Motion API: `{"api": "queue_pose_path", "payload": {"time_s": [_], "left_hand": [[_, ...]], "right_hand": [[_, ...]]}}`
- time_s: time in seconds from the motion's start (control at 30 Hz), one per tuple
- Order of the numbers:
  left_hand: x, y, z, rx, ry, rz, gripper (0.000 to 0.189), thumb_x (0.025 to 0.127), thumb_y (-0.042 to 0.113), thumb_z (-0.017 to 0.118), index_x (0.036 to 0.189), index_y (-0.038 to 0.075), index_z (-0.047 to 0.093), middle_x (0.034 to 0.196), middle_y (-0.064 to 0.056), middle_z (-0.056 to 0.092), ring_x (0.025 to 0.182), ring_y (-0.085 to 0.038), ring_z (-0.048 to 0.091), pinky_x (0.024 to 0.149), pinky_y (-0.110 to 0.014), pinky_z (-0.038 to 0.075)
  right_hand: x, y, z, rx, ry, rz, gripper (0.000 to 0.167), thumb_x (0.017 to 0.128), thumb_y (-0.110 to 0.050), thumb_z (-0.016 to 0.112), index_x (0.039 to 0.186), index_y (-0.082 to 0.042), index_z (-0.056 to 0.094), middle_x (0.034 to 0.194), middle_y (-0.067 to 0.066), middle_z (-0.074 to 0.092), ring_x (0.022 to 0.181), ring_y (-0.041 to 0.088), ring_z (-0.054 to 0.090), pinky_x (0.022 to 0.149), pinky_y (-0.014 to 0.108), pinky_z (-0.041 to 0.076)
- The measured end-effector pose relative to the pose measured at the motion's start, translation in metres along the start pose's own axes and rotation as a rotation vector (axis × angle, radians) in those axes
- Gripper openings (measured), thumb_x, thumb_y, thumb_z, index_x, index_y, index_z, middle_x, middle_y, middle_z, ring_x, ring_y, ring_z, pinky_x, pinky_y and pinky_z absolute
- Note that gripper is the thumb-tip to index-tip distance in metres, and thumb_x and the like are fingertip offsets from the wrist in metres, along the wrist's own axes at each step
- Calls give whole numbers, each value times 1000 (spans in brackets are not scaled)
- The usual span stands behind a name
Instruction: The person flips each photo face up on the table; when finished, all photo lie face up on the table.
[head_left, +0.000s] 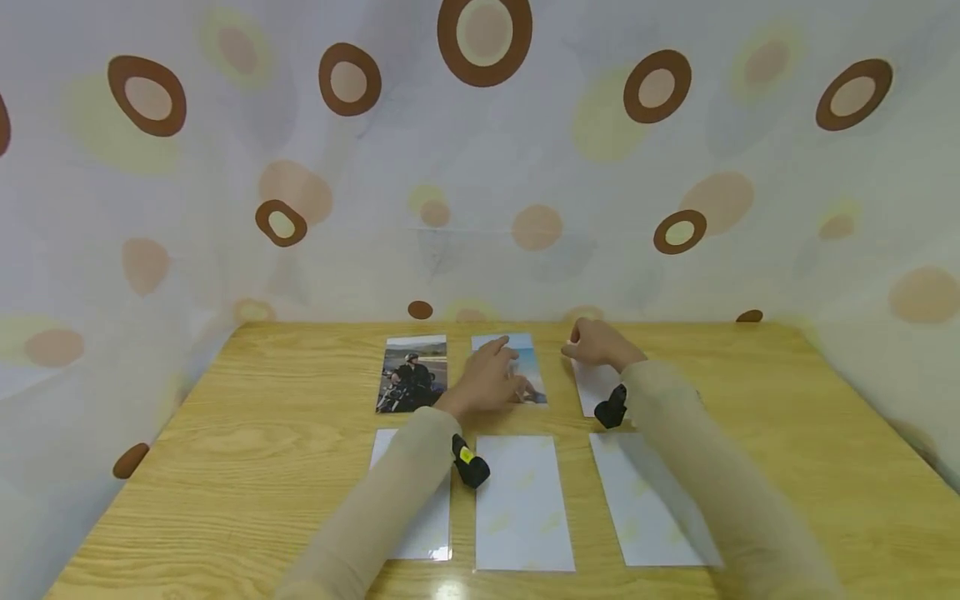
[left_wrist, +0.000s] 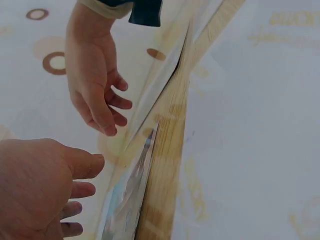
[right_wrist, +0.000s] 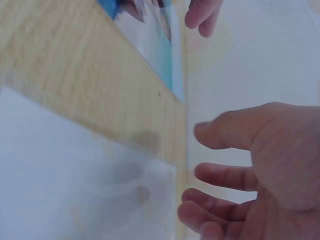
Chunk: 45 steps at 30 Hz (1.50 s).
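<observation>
Wood-grain table (head_left: pixel 277 417); both hands (head_left: pixel 487 379) (head_left: pixel 597 342) loosely spread near glossy photo (head_left: pixel 530 368), white rectangular card (head_left: pixel 594 388).

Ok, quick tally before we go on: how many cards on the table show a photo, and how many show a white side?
Photo showing: 2 (motorcycle card, blue card)
White showing: 4 (far-right card, near-left card, near-middle card, near-right card)
Total: 6 cards
</observation>
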<state>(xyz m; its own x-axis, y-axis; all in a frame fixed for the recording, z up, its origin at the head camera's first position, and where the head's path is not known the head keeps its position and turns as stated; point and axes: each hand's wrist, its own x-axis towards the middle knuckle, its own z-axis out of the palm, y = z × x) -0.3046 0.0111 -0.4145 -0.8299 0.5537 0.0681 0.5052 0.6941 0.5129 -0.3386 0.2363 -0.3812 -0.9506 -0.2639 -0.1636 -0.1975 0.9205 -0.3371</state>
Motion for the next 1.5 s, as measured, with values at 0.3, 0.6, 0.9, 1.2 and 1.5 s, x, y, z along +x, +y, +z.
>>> {"api": "queue_pose_path", "payload": {"time_s": [0.3, 0.6, 0.9, 1.2, 1.5], "left_hand": [[15, 47, 21, 60, -98, 10, 49, 95, 31, 57, 140, 11, 49, 157, -10, 27, 144, -29, 27, 113, -57, 24], [25, 77, 35, 128, -138, 21, 49, 91, 33, 64, 135, 14, 55, 154, -7, 34, 142, -26, 30, 112, -47, 31], [22, 82, 38, 182, -192, 13, 48, 90, 34, 64, 134, 17, 57, 151, -5, 40, 139, -23, 34, 112, -43, 31], [26, 86, 43, 225, -209, 23, 42, 95, 31, 59, 135, 22, 56, 153, 0, 38, 141, -20, 32, 114, -41, 30], [26, 91, 43, 220, -188, 41, 41, 94, 30, 61, 134, 22, 57, 151, 0, 41, 139, -21, 35, 112, -42, 32]], "right_hand": [[-7, 21, -10, -44, -96, -78, 41, 85, -25, 68, 107, 8, 59, 108, 24, 60, 101, 35, 55, 87, 46, 47], [-17, 30, -16, -73, -120, -18, 72, 81, -35, 72, 134, 7, 46, 135, 35, 41, 127, 53, 34, 101, 63, 34], [-22, 39, -18, -100, -175, -39, 88, 81, -37, 73, 142, 12, 33, 146, 36, 32, 134, 56, 25, 108, 65, 23], [-23, 51, -17, -114, -153, -13, 87, 77, -38, 76, 140, 8, 39, 144, 34, 35, 133, 52, 28, 105, 64, 29], [-26, 56, -21, -100, -151, 27, 84, 77, -41, 78, 139, 5, 42, 143, 34, 34, 132, 49, 31, 102, 64, 33]]}}
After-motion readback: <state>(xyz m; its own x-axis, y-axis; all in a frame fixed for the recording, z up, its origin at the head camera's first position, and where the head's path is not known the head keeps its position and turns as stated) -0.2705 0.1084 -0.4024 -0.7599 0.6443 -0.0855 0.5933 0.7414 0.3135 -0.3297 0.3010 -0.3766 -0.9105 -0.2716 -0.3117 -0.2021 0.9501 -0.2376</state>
